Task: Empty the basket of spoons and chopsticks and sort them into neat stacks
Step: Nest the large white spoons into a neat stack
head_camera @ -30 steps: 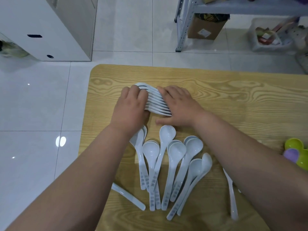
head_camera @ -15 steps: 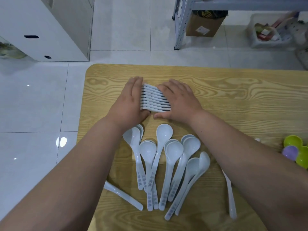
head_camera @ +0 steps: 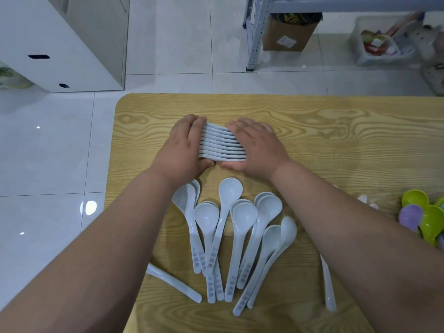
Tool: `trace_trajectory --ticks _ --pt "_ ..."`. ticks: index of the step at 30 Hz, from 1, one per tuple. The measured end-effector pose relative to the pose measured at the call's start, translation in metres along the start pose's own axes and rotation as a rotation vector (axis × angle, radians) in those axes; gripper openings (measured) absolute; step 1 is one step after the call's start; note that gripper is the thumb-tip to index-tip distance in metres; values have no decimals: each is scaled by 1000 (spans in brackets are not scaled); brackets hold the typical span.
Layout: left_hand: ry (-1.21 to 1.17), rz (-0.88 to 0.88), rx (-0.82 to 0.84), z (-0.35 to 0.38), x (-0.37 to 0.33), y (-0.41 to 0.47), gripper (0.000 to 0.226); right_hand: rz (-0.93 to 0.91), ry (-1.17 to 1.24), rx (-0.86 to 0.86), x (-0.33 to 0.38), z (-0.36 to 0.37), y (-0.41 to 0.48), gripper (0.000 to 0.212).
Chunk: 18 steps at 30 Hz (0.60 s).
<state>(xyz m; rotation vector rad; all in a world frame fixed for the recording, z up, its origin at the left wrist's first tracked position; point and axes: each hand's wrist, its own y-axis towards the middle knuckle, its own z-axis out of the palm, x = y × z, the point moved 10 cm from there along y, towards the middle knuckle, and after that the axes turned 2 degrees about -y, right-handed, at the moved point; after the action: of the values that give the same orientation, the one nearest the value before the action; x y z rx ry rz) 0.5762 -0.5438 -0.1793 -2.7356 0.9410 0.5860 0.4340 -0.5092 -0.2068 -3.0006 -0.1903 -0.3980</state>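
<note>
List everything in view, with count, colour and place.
table: one, light wood
spoon stack: one, roughly nine white spoons on edge, table centre between the hands
loose spoons: about a dozen, white, fanned out nearer the person
coloured spoons: several, green and purple, table's right edge
cabinet: one, white, floor far left
shelf rack: one, grey metal, beyond the table
cardboard box: one, brown, under the rack
left hand: presses the stack's left end
right hand: presses the stack's right end

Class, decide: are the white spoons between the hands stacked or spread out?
Stacked: these spoons sit nested in one tight row, pressed between left hand and right hand.
</note>
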Motion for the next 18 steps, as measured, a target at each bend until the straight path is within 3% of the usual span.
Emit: trace_trajectory --ticks 12,18 --pt "20 -28 2 -4 -5 -5 101 -35 -27 40 -1 -2 -2 115" --pt "16 -45 40 -9 -1 3 104 -70 -19 20 -2 -6 0 98"
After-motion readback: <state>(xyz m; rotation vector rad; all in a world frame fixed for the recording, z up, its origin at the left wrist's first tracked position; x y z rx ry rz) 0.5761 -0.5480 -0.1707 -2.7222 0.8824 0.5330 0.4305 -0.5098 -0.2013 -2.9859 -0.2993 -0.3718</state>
